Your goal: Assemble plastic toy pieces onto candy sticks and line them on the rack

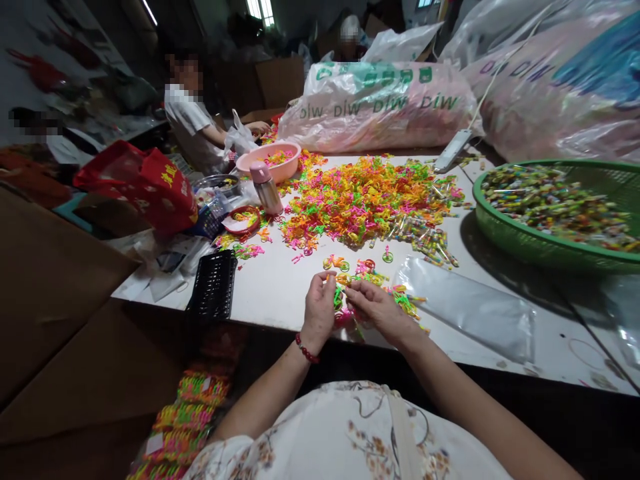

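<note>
The left grip (320, 307) and the right grip (375, 310) are closing, finger against thumb, on a small orange plastic piece (342, 279), which is sitting between the two just above the surface (273, 287). The covering fingers are hiding its exact shape, so how firmly each side is pinching it cannot be told. A slip is looking like the main risk: the piece is offering little to hold, and an uneven push could be springing it loose or bending it. Directly below the grip, loose pink and green pieces (344, 319) are lying close to the near edge, where a low sweep could be knocking some off. Just right of the right grip, green and yellow pieces (407, 303) are crowding in, and beyond them a clear plastic sleeve (470, 313) is lying flat; a sideways drag could be snagging it. Ahead of the grip, a large mixed heap (370, 197) is spreading, so a dropped piece could be getting lost among similar colours.
</note>
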Available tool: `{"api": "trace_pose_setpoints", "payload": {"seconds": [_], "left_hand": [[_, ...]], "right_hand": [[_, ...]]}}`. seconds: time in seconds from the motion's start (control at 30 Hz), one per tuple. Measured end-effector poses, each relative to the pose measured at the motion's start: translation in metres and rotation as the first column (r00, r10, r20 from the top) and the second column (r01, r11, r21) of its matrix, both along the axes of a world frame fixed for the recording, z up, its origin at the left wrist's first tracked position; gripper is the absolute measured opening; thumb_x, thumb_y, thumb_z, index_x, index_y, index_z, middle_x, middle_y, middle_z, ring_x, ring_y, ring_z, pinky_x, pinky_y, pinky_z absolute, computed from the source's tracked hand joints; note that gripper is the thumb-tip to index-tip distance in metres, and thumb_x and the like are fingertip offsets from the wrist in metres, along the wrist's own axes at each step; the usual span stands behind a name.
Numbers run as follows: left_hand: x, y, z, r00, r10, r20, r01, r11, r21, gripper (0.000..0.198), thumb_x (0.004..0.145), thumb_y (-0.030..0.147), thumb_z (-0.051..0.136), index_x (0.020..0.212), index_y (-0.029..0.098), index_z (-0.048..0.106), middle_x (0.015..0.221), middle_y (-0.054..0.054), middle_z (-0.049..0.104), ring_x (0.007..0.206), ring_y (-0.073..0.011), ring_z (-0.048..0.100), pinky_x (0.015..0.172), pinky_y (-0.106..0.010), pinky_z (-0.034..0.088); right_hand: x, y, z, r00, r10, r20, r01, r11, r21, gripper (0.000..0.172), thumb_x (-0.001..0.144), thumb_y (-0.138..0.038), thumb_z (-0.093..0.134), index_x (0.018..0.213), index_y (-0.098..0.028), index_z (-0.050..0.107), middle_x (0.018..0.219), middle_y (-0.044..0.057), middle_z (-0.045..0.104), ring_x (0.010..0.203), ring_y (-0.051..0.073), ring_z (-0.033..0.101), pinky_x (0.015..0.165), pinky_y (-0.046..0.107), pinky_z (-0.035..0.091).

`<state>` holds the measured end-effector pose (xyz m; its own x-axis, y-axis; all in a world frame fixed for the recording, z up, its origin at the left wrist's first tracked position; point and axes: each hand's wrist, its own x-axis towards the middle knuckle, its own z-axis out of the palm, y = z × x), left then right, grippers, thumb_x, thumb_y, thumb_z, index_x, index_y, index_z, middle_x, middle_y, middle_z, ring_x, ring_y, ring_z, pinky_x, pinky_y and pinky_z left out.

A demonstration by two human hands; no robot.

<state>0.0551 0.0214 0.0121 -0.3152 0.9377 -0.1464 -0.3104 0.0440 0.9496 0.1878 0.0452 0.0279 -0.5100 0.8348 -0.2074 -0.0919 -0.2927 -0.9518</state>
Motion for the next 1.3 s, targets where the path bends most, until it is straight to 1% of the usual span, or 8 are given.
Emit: {"api": "trace_pose_setpoints", "payload": {"seconds": [0.1,0.17,0.4,0.6,0.8,1.1,1.2,1.3], "left_hand": [[0.001,-0.002,-0.001,0.975,0.036,-0.219,-0.007,0.991,0.132,0.025,0.088,0.041,0.062,0.102,0.02,0.064,0.087,-0.002,0.063,0.074,-0.013,0.054,0.069,-0.022,0.042],[0.003,-0.003,0.0,0.97,0.051,-0.236,-0.014,0.988,0.155,0.024,0.087,0.039,0.063,0.101,0.02,0.065,0.088,-0.003,0.063,0.075,-0.0136,0.054,0.07,-0.022,0.042],[0.009,-0.008,0.004,0.994,-0.05,-0.102,0.057,0.996,0.072,0.026,0.083,0.04,0.068,0.101,0.022,0.064,0.074,-0.002,0.061,0.066,-0.0153,0.054,0.063,-0.024,0.042],[0.01,-0.007,0.006,0.926,0.01,-0.378,0.029,0.995,0.098,0.024,0.091,0.04,0.056,0.103,0.02,0.06,0.081,-0.001,0.06,0.071,-0.0139,0.053,0.069,-0.024,0.042],[0.011,-0.006,0.005,0.874,-0.024,-0.486,0.046,0.998,0.035,0.024,0.094,0.038,0.047,0.104,0.018,0.056,0.086,-0.002,0.059,0.074,-0.0137,0.053,0.072,-0.026,0.042],[0.007,-0.003,0.005,0.807,-0.096,-0.583,0.073,0.995,-0.062,0.024,0.095,0.038,0.044,0.103,0.019,0.056,0.085,-0.002,0.062,0.072,-0.0145,0.055,0.07,-0.027,0.041],[0.006,-0.002,0.002,0.78,-0.101,-0.617,0.088,0.995,-0.052,0.024,0.096,0.036,0.042,0.103,0.019,0.057,0.086,-0.002,0.063,0.075,-0.0156,0.057,0.071,-0.027,0.041],[0.006,-0.001,-0.004,0.786,-0.053,-0.616,0.066,0.998,-0.001,0.023,0.096,0.034,0.04,0.103,0.019,0.056,0.092,-0.004,0.065,0.081,-0.0166,0.059,0.076,-0.028,0.042]], "right_hand": [[0.003,-0.002,-0.002,0.998,0.005,-0.064,-0.009,0.998,-0.062,0.041,0.076,-0.058,0.069,0.08,-0.021,0.051,0.057,-0.009,0.042,0.043,0.006,0.027,0.041,0.022,0.017],[0.005,-0.002,-0.002,0.995,0.01,-0.096,-0.016,0.998,-0.066,0.041,0.077,-0.057,0.069,0.077,-0.021,0.049,0.056,-0.009,0.042,0.043,0.006,0.026,0.042,0.022,0.016],[0.007,-0.005,0.005,0.996,-0.011,-0.085,0.005,0.997,-0.073,0.045,0.071,-0.056,0.075,0.072,-0.021,0.048,0.055,-0.007,0.045,0.043,0.005,0.031,0.043,0.022,0.018],[0.01,-0.006,0.003,0.998,-0.042,-0.05,0.038,0.996,-0.078,0.044,0.074,-0.058,0.071,0.068,-0.018,0.052,0.049,-0.007,0.043,0.041,0.005,0.029,0.042,0.022,0.016],[0.011,-0.007,0.003,0.997,-0.071,-0.009,0.071,0.997,-0.044,0.046,0.072,-0.06,0.071,0.066,-0.018,0.051,0.048,-0.008,0.04,0.041,0.005,0.028,0.042,0.022,0.017],[0.015,-0.006,-0.011,0.985,-0.094,0.147,0.081,0.993,0.091,0.04,0.078,-0.058,0.065,0.081,-0.018,0.063,0.061,-0.005,0.05,0.049,0.009,0.041,0.047,0.023,0.031],[0.014,-0.008,-0.01,0.97,-0.124,0.209,0.066,0.961,0.267,0.035,0.083,-0.052,0.062,0.081,-0.018,0.066,0.065,-0.002,0.056,0.057,0.011,0.049,0.054,0.025,0.038],[0.012,-0.013,-0.007,0.947,-0.175,0.269,0.037,0.893,0.449,0.031,0.089,-0.045,0.056,0.076,-0.018,0.065,0.065,0.0,0.059,0.061,0.013,0.052,0.06,0.026,0.04]]}}
